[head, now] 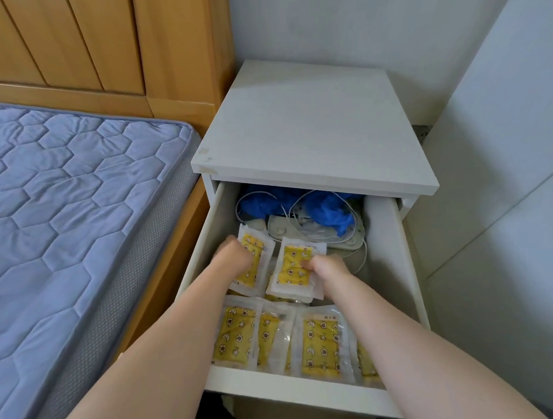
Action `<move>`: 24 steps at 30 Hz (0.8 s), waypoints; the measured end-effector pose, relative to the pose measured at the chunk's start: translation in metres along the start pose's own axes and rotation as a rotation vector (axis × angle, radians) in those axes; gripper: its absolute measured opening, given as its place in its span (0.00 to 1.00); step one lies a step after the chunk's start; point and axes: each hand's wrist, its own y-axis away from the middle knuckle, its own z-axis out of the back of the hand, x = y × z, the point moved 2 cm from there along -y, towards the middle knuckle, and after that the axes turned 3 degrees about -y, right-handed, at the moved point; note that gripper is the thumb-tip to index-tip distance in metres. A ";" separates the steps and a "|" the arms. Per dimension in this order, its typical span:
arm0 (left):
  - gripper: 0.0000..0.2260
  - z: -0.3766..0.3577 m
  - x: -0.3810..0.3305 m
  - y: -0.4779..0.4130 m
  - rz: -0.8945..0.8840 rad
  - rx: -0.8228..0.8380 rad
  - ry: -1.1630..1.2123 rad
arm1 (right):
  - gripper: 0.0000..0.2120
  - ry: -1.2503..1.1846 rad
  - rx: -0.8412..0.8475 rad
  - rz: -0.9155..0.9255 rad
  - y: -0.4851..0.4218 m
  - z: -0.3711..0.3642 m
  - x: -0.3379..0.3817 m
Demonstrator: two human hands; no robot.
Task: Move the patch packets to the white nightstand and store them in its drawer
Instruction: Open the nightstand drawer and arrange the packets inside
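The white nightstand [317, 125] has its top drawer [292, 389] pulled out toward me. Both my hands are inside it. My left hand [233, 255] is closed on a stack of clear packets with yellow patterned patches [253, 271] at the drawer's left middle. My right hand [325, 267] pinches another stack of patch packets [293, 268] beside it. Several more patch packets [235, 334] lie in a row along the drawer's front, one of them [321, 346] between my forearms.
At the back of the drawer lie blue plastic material [326, 208], white cables [300, 221] and a flat white device [315, 234]. A bed with a blue quilted mattress [62, 216] and wooden headboard [102, 37] stands close on the left. White wall panels [509, 156] are on the right.
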 end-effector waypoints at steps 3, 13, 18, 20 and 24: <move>0.27 -0.009 0.005 -0.003 0.004 -0.001 -0.245 | 0.12 0.271 -0.042 0.120 -0.002 -0.013 -0.010; 0.38 -0.028 -0.002 -0.003 -0.371 0.060 -0.920 | 0.34 1.003 -0.090 0.434 -0.013 -0.012 -0.022; 0.34 -0.025 0.005 -0.008 -0.378 0.099 -0.892 | 0.25 1.228 0.031 0.625 -0.016 -0.018 -0.024; 0.34 -0.025 0.007 -0.010 -0.398 0.133 -0.817 | 0.27 1.254 0.005 0.620 -0.017 -0.018 -0.023; 0.32 -0.023 0.006 -0.016 -0.422 0.124 -0.670 | 0.28 1.186 0.022 0.605 -0.019 -0.015 -0.019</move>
